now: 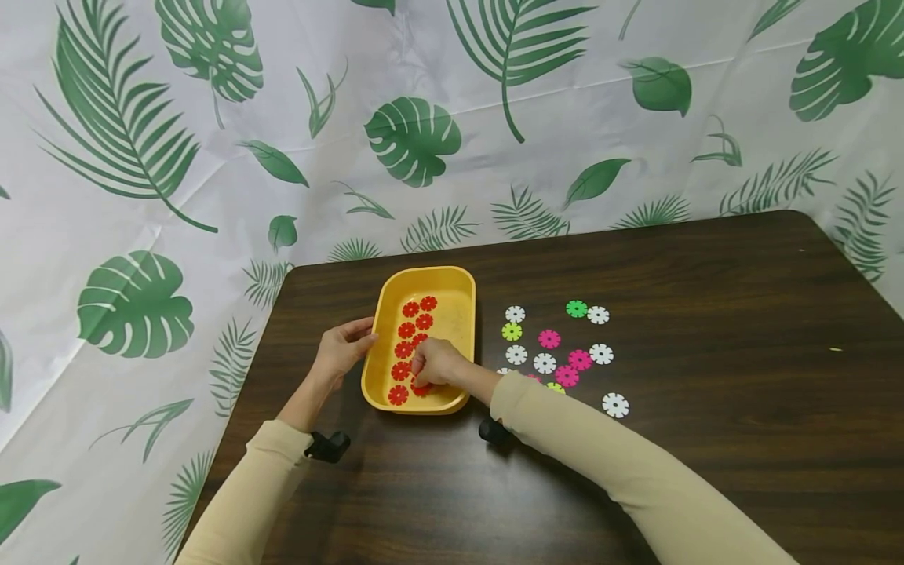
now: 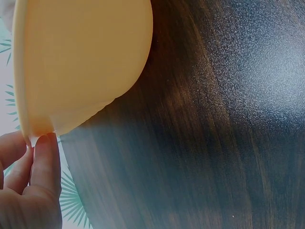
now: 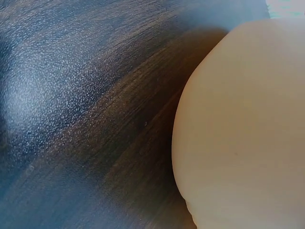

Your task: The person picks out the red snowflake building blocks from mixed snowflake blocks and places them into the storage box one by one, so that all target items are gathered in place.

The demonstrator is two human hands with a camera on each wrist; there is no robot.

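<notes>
A yellow plastic tray (image 1: 459, 310) lies on the dark wooden table, with red notched discs (image 1: 404, 350) in two columns along its left part. My left hand (image 1: 340, 351) grips the tray's left rim between thumb and fingers; in the left wrist view its fingertips (image 2: 45, 157) touch the rim. Reaching into the tray from the right, my right hand (image 1: 441, 363) has its fingers curled and pinches a red disc (image 1: 421, 389) at the near end of the right column. That hand partly hides the disc and its neighbours. The right wrist view shows only the tray's outer wall (image 3: 238, 129) and tabletop.
To the right of the tray lie loose white discs (image 1: 544, 363), pink discs (image 1: 580, 360), yellow-green discs (image 1: 512, 332) and a green disc (image 1: 576, 308). My right forearm covers some of them. A leaf-printed cloth (image 1: 318, 180) hangs behind the table (image 1: 706, 314).
</notes>
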